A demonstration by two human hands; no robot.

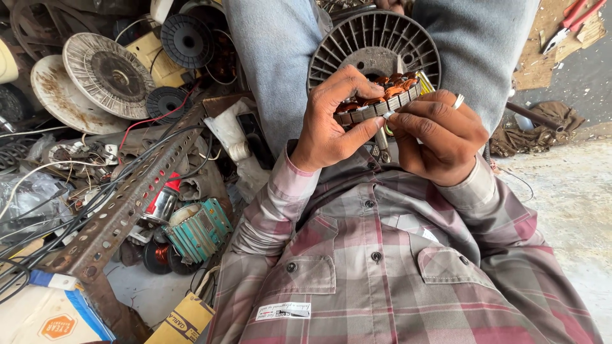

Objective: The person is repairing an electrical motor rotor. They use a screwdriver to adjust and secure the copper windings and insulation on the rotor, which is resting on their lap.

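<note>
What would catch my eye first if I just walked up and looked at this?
Probably the two hands at centre: the left hand and the right hand together hold a ring of copper wire coils. Just behind it lies a grey plastic spool, and on the left a long perforated metal bar crosses a heap of scrap.

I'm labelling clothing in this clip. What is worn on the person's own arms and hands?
Both arms wear long plaid sleeves in pink, grey and maroon, with buttoned cuffs at the wrists. The left hand is bare of gloves and rings. The right hand is ungloved too, with a silver ring on one finger.
</note>
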